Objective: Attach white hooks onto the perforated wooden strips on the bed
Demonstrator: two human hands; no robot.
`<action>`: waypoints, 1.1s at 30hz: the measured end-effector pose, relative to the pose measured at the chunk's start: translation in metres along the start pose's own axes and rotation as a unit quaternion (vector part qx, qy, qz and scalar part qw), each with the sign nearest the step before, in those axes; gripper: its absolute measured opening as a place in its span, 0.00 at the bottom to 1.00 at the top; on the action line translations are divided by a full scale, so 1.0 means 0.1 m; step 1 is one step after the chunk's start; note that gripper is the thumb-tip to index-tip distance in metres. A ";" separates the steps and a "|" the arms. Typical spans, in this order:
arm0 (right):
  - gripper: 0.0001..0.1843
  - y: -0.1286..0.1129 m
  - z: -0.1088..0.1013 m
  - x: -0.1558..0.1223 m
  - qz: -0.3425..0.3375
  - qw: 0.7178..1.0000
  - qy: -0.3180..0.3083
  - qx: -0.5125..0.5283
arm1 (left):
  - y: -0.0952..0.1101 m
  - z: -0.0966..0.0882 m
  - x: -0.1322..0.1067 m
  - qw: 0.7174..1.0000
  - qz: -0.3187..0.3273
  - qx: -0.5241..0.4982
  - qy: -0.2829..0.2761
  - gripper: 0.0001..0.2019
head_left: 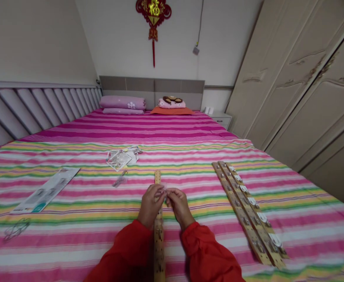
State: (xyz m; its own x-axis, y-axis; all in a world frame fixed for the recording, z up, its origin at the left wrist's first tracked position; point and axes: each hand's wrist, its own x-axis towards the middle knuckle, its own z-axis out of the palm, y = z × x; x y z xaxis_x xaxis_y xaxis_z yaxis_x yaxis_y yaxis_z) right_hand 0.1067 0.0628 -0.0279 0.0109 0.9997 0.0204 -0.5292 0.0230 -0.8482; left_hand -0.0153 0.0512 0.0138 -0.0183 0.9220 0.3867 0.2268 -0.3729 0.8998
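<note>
Over a narrow wooden strip point(159, 247) that lies lengthwise before me, my left hand point(150, 204) and my right hand point(179, 203) meet with fingertips pinched. Between them is a small clear plastic piece point(164, 190), perhaps a little bag; its exact kind is too small to tell. Small metal fittings sit in a row along the near part of the strip, while its far end shows beyond my fingers. Both hands partly cover the strip's middle.
Wooden strips point(242, 211) with metal fittings and white looped pieces lie at right. On the left are a long packaging card point(47, 192) and tangled thin wire point(17, 228). A heap of clear packets point(124, 157) and a small packet point(120, 179) rest farther back on the striped bedsheet point(101, 243).
</note>
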 end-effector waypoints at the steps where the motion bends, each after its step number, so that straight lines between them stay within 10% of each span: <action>1: 0.10 0.01 0.00 0.00 -0.001 1.000 0.003 0.004 | 0.00 -0.01 0.00 1.000 -0.018 -0.022 0.011 0.10; 12: 0.10 0.02 0.03 0.07 0.005 1.000 0.028 0.002 | -0.11 -0.10 0.18 0.978 -0.162 -0.123 0.043 0.16; 33: 0.08 0.18 0.21 0.56 -0.042 0.994 0.065 -0.071 | -0.48 -0.14 0.62 0.970 -0.196 -0.115 0.085 0.11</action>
State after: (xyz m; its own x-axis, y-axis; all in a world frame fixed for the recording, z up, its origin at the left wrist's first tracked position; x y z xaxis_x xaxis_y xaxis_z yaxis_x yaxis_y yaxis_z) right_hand 0.0802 0.1193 -0.0310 0.1656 0.9856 0.0337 -0.3960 0.0978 -0.9130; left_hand -0.0407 0.1253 -0.0027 -0.2243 0.9744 0.0153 -0.0525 -0.0277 0.9982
